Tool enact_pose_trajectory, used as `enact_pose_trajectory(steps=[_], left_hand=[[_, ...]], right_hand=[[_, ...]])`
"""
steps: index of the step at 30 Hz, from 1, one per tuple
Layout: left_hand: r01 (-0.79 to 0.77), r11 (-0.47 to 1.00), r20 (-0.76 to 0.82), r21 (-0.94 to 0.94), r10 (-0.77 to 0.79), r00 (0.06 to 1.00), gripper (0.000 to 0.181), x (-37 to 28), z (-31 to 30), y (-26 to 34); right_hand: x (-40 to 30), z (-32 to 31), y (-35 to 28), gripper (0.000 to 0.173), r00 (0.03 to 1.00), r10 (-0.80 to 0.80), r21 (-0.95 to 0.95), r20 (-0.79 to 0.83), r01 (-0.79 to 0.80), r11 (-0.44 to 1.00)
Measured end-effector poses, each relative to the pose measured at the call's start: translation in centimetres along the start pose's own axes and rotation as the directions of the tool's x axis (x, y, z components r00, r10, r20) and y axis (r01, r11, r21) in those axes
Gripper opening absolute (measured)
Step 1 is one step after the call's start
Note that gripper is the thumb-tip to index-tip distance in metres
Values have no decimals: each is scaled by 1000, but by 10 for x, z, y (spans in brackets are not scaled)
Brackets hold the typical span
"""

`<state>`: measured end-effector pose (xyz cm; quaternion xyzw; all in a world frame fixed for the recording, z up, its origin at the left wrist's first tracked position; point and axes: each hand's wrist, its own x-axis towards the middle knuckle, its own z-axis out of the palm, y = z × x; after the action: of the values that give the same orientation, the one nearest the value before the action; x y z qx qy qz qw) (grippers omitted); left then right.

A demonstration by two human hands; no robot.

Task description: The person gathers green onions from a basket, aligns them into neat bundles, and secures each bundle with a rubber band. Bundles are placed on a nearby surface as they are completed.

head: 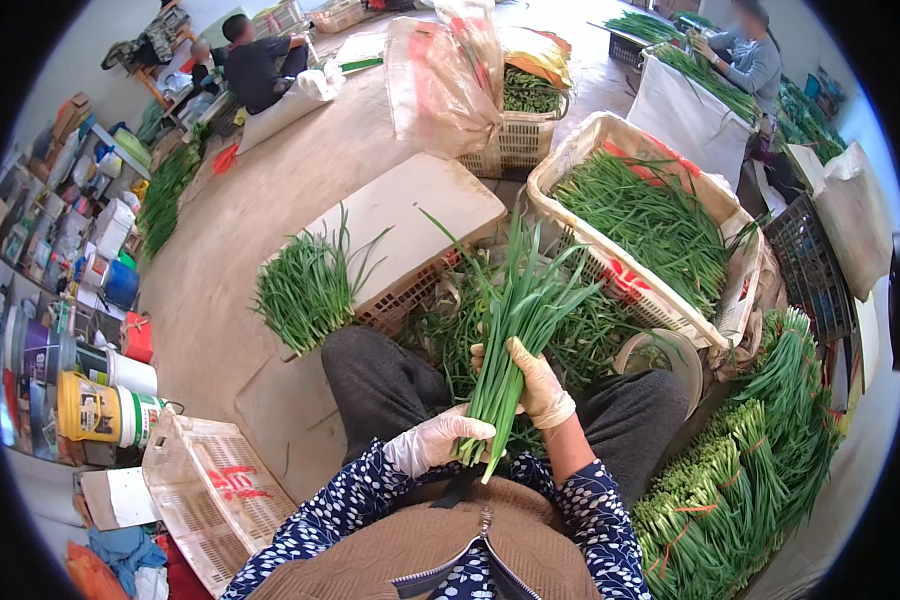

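Note:
A loose bunch of garlic chives is held upright over my lap, cut ends toward me and leaf tips pointing away. My left hand, in a pale glove, grips the lower stems with the thumb across them. Higher up the bunch, my gloved right hand wraps around its right side. Beyond my left knee, a pile of chives rests on the edge of a white board. Loose green leaves lie between and beyond my knees.
A white plastic crate of chives stands ahead to the right. Banded chive bundles are stacked beside my right leg. An upturned pale crate leans at my left, near several buckets. Two people sit farther off.

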<state>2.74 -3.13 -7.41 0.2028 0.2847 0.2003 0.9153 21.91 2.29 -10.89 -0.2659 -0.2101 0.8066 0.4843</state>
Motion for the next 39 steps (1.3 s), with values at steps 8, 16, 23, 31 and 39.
enact_pose_trajectory(steps=[8, 16, 23, 31, 39], left_hand=[[-92, 995, -150, 34, 96, 984, 45, 1, -24, 5], [-48, 425, -251, 904, 618, 745, 88, 30, -17, -26], [-104, 955, -192, 278, 161, 968, 82, 28, -30, -23], [-125, 943, -143, -308, 84, 986, 31, 14, -34, -15], [-186, 969, -110, -164, 169, 979, 39, 9, -34, -10]], right_hand=[[-8, -30, 24, 56, 980, 101, 117, -170, -82, 990], [-12, 9, 47, 46, 936, -111, -155, -333, 61, 986], [-4, 16, 43, 42, 855, -184, -114, -486, 146, 983], [-10, 11, 5, 74, 967, -225, -292, -121, 182, 939], [-16, -25, 6, 42, 977, -50, -522, -207, -67, 850]])
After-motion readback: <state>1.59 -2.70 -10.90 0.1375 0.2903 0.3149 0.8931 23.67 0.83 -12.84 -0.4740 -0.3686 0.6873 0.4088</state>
